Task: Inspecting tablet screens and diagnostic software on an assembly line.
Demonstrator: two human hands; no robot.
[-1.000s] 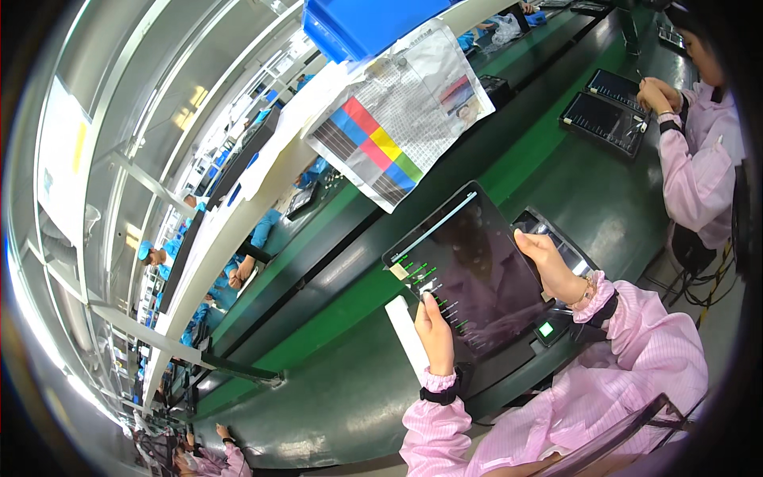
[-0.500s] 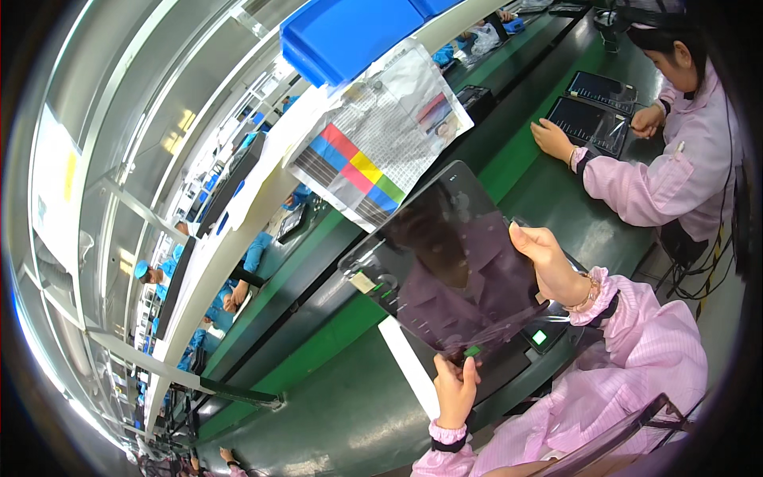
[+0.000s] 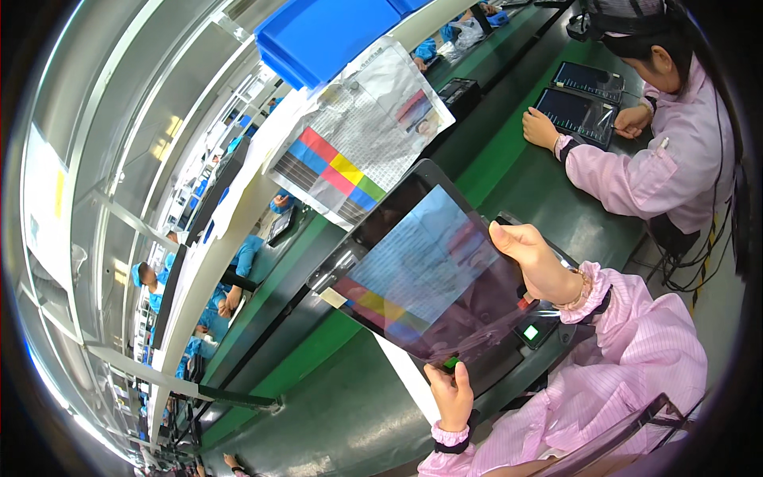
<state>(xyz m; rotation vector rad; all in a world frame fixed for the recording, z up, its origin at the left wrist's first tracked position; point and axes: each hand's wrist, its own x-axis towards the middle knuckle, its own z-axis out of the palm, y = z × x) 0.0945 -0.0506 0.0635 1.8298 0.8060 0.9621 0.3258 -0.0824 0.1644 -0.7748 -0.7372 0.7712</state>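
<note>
Since 0.5 s ago the tablet [image 3: 433, 266] had tilted up closer, over the green bench [image 3: 509, 151]; left hand [image 3: 451, 391] pinched its lower edge, right hand [image 3: 534, 261] gripped its right edge, and its glass mirrored the colour-striped chart [image 3: 350, 155] beyond

A long green workbench [image 3: 509, 151] carries two dark tablets [image 3: 580, 111] and a black fixture [image 3: 532, 350].

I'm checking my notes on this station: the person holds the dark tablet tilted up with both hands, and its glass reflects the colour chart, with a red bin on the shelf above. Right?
Not quite. The head view shows the bin on the shelf is blue, not red. The rest holds: the left hand and right hand hold the tilted tablet, whose glass reflects the colour chart.
</note>
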